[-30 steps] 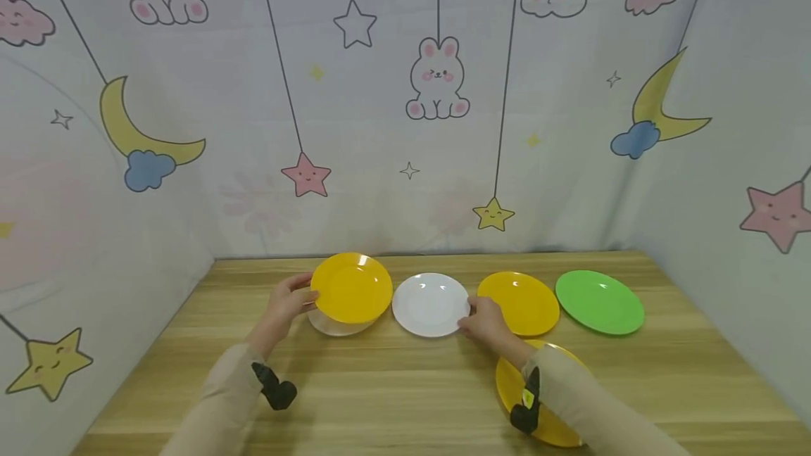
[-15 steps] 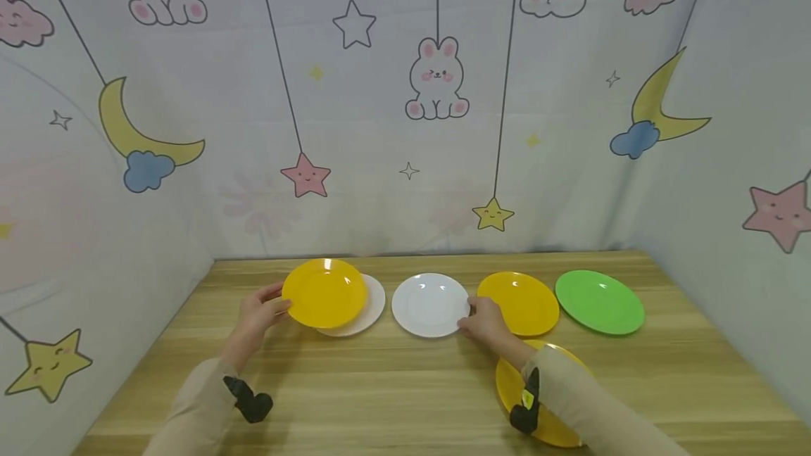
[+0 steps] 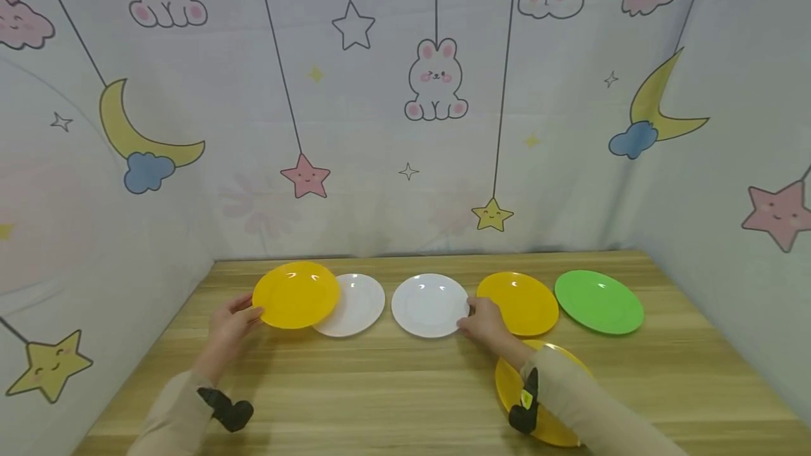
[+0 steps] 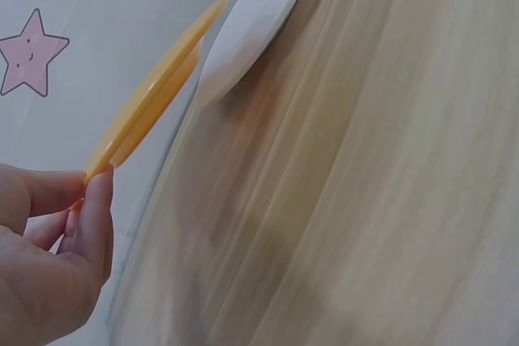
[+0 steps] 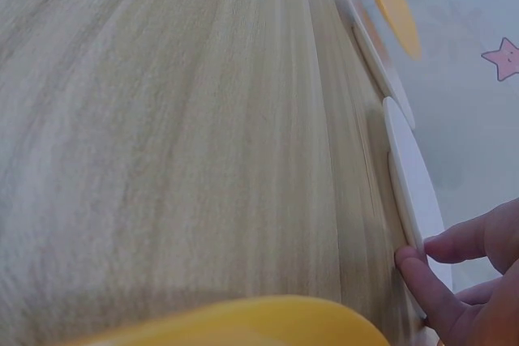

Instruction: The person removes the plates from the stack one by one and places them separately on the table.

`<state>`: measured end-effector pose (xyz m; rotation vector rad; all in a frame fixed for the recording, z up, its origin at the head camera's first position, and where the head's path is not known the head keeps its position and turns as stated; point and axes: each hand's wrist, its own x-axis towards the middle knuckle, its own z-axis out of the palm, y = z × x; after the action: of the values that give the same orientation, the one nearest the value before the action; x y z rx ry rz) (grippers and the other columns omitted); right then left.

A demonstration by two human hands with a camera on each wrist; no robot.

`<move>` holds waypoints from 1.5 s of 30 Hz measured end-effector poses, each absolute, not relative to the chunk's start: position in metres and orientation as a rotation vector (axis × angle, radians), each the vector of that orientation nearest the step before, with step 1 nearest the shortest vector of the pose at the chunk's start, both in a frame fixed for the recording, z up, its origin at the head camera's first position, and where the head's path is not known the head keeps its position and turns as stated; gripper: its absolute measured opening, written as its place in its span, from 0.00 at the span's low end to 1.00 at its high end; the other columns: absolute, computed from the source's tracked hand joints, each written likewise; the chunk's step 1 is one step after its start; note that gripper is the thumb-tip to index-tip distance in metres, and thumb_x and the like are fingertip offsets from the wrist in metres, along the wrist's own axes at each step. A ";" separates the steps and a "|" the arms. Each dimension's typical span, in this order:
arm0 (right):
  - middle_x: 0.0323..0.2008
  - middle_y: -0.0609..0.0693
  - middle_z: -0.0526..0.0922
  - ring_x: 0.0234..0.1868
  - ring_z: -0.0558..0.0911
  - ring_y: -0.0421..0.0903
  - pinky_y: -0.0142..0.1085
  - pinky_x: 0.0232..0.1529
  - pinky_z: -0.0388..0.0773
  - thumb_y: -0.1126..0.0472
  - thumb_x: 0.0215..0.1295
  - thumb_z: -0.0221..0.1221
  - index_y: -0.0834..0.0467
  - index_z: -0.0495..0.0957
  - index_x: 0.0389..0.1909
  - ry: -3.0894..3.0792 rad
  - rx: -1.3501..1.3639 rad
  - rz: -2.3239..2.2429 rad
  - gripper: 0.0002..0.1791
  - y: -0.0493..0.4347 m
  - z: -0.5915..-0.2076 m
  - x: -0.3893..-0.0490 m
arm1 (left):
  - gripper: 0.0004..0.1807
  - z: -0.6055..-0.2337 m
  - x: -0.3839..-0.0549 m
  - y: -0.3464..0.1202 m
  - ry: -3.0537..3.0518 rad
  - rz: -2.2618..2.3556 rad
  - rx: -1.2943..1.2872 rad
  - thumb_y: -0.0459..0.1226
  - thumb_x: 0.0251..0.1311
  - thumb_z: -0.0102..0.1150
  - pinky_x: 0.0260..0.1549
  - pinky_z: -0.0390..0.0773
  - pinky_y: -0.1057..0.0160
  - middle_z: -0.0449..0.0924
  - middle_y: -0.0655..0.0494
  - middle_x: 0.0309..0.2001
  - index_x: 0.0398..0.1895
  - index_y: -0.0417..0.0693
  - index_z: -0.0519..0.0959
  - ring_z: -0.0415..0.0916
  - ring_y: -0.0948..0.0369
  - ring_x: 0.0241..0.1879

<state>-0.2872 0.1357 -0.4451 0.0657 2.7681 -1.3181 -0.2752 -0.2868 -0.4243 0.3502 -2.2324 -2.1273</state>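
My left hand (image 3: 229, 326) pinches the left rim of a yellow plate (image 3: 295, 295), held above the table at the left. In the left wrist view that yellow plate (image 4: 154, 91) is tilted and off the wood, thumb on one face and fingers on the other. It partly covers a white plate (image 3: 357, 305) lying on the table. A second white plate (image 3: 427, 306) lies to the right of that one. Its right rim is pinched between thumb and fingers of my right hand (image 3: 488, 326); the right wrist view shows this white plate (image 5: 418, 184) resting at the table surface.
Right of my right hand lies another yellow plate (image 3: 519, 305), with a green plate (image 3: 598, 302) beyond it. A further yellow plate (image 3: 551, 400) sits nearer, partly under my right forearm. The wooden table (image 3: 380, 393) meets a patterned curtain (image 3: 380, 217) at the back.
My left hand has moved left with the yellow plate, sliding it off from above the left white plate, which now shows more. My right hand stays on its white plate.
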 end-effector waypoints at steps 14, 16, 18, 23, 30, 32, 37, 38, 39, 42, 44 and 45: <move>0.25 0.53 0.73 0.22 0.73 0.43 0.29 0.24 0.77 0.70 0.51 0.62 0.68 0.75 0.40 2.775 0.054 -1.322 0.15 0.135 -0.445 -0.288 | 0.35 -0.431 -0.264 -0.318 -2.182 -2.175 0.434 0.25 0.60 0.46 0.38 0.78 0.72 0.56 0.34 0.58 0.67 0.29 0.43 0.73 0.75 0.28; 0.23 0.53 0.72 0.22 0.72 0.44 0.29 0.23 0.77 0.70 0.51 0.62 0.67 0.75 0.37 2.779 0.051 -1.323 0.12 0.135 -0.445 -0.288 | 0.35 -0.432 -0.262 -0.322 -2.191 -2.173 0.437 0.26 0.60 0.47 0.39 0.78 0.72 0.54 0.32 0.60 0.67 0.29 0.43 0.73 0.76 0.28; 0.22 0.53 0.72 0.22 0.72 0.44 0.29 0.23 0.76 0.70 0.51 0.62 0.66 0.74 0.35 2.783 0.053 -1.324 0.10 0.134 -0.445 -0.289 | 0.35 -0.432 -0.260 -0.324 -2.201 -2.168 0.446 0.27 0.61 0.46 0.40 0.77 0.73 0.50 0.32 0.62 0.67 0.29 0.42 0.72 0.77 0.29; 0.23 0.53 0.72 0.23 0.72 0.44 0.29 0.23 0.76 0.70 0.50 0.62 0.66 0.74 0.34 2.795 0.061 -1.309 0.10 0.134 -0.445 -0.289 | 0.34 -0.436 -0.256 -0.329 -2.188 -2.178 0.464 0.27 0.63 0.43 0.39 0.76 0.77 0.44 0.33 0.65 0.67 0.28 0.40 0.71 0.78 0.30; 0.27 0.55 0.74 0.25 0.73 0.45 0.30 0.25 0.78 0.70 0.50 0.63 0.70 0.73 0.46 2.805 0.074 -1.270 0.20 0.134 -0.445 -0.289 | 0.35 -0.448 -0.256 -0.337 -2.127 -2.213 0.496 0.26 0.61 0.44 0.40 0.76 0.76 0.50 0.35 0.61 0.68 0.29 0.41 0.71 0.77 0.31; 0.28 0.55 0.74 0.25 0.73 0.45 0.30 0.26 0.77 0.69 0.50 0.63 0.70 0.72 0.47 2.805 0.083 -1.262 0.21 0.134 -0.445 -0.290 | 0.35 -0.454 -0.258 -0.339 -2.100 -2.210 0.502 0.26 0.61 0.46 0.39 0.76 0.77 0.52 0.35 0.60 0.67 0.29 0.42 0.72 0.77 0.30; 0.30 0.56 0.75 0.26 0.73 0.45 0.30 0.26 0.77 0.69 0.50 0.63 0.70 0.72 0.49 2.806 0.086 -1.245 0.23 0.134 -0.446 -0.290 | 0.34 -0.464 -0.260 -0.343 -2.015 -2.222 0.548 0.24 0.58 0.49 0.35 0.78 0.76 0.60 0.35 0.53 0.66 0.26 0.48 0.73 0.74 0.28; 0.30 0.56 0.75 0.26 0.73 0.45 0.30 0.26 0.77 0.69 0.50 0.63 0.70 0.72 0.48 2.807 0.083 -1.245 0.22 0.134 -0.447 -0.290 | 0.34 -0.464 -0.259 -0.343 -2.013 -2.222 0.567 0.24 0.58 0.49 0.35 0.78 0.75 0.59 0.35 0.54 0.66 0.26 0.48 0.73 0.74 0.28; 0.30 0.55 0.75 0.26 0.73 0.45 0.29 0.26 0.77 0.69 0.50 0.63 0.70 0.73 0.48 2.807 0.078 -1.246 0.22 0.134 -0.447 -0.290 | 0.34 -0.463 -0.259 -0.341 -2.013 -2.218 0.589 0.24 0.58 0.49 0.36 0.78 0.75 0.59 0.35 0.55 0.66 0.27 0.47 0.73 0.74 0.27; 0.25 0.54 0.73 0.25 0.72 0.45 0.29 0.24 0.76 0.69 0.50 0.63 0.68 0.74 0.41 2.810 0.068 -1.258 0.16 0.134 -0.447 -0.290 | 0.35 -0.457 -0.257 -0.335 -2.055 -2.187 0.650 0.24 0.59 0.46 0.36 0.77 0.76 0.53 0.34 0.60 0.67 0.29 0.43 0.71 0.76 0.26; 0.24 0.53 0.72 0.24 0.72 0.45 0.29 0.24 0.76 0.69 0.50 0.63 0.68 0.74 0.38 2.813 0.056 -1.261 0.14 0.135 -0.447 -0.290 | 0.35 -0.454 -0.257 -0.332 -2.066 -2.176 0.670 0.24 0.59 0.45 0.36 0.77 0.76 0.50 0.32 0.62 0.67 0.28 0.43 0.71 0.77 0.25; 0.23 0.53 0.72 0.23 0.72 0.44 0.30 0.23 0.76 0.70 0.50 0.63 0.67 0.74 0.37 2.813 0.053 -1.261 0.13 0.135 -0.447 -0.291 | 0.34 -0.452 -0.256 -0.330 -2.075 -2.167 0.676 0.24 0.59 0.45 0.35 0.77 0.77 0.49 0.31 0.63 0.67 0.28 0.43 0.70 0.77 0.25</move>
<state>-0.2906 0.1346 -0.4471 0.0526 2.8133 -1.2610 -0.2560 -0.3300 -0.4523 0.6763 -2.0745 -2.1674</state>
